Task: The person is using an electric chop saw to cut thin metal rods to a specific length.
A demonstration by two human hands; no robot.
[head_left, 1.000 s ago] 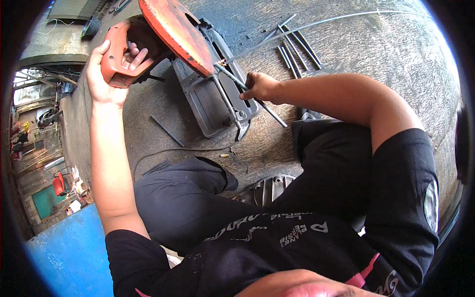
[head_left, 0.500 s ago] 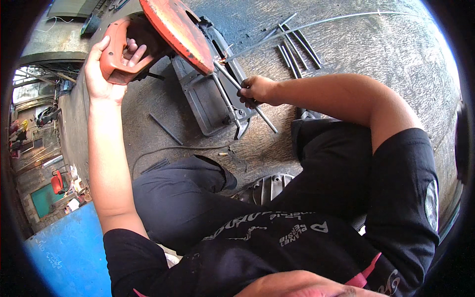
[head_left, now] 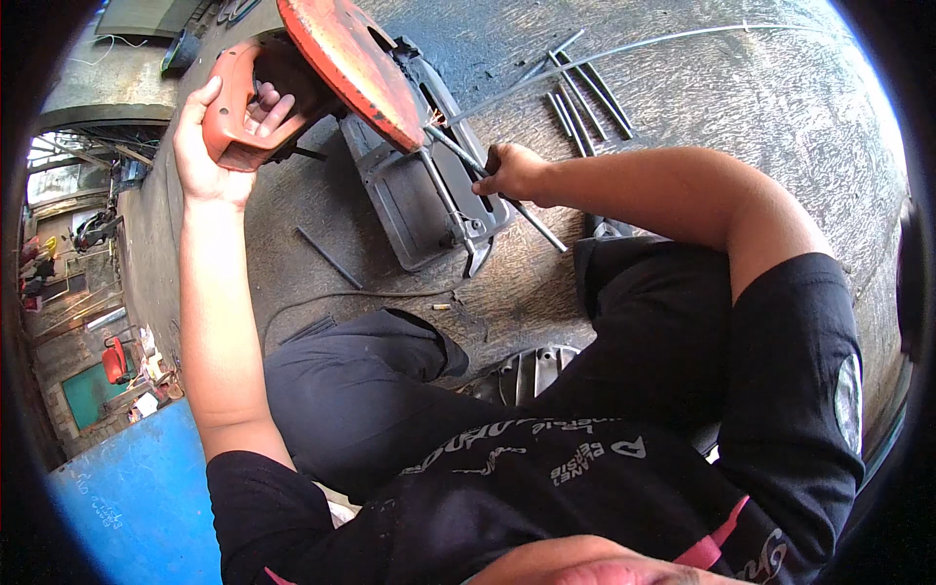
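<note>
My left hand (head_left: 207,151) is wrapped round the orange loop handle of a cut-off saw (head_left: 356,73), its fingers through the opening. The saw's worn orange blade guard hangs over a grey metal base (head_left: 414,219) on the floor. In my right hand (head_left: 512,174) is a thin metal rod (head_left: 542,230), gripped between thumb and fingers. One end of the rod lies under the guard's lower edge, where small orange sparks show. Its other end slants toward my knees. The guard hides the blade.
Several cut metal rods (head_left: 585,96) lie on the floor at the far right, near a long thin bar (head_left: 624,56). A loose rod (head_left: 329,258) and a cable (head_left: 331,294) lie left of the base. A ribbed metal part (head_left: 526,375) sits between my legs.
The rod's near end has shifted slightly right, and my right hand's fingers have changed position on it. The saw handle and my left hand have moved slightly right.
</note>
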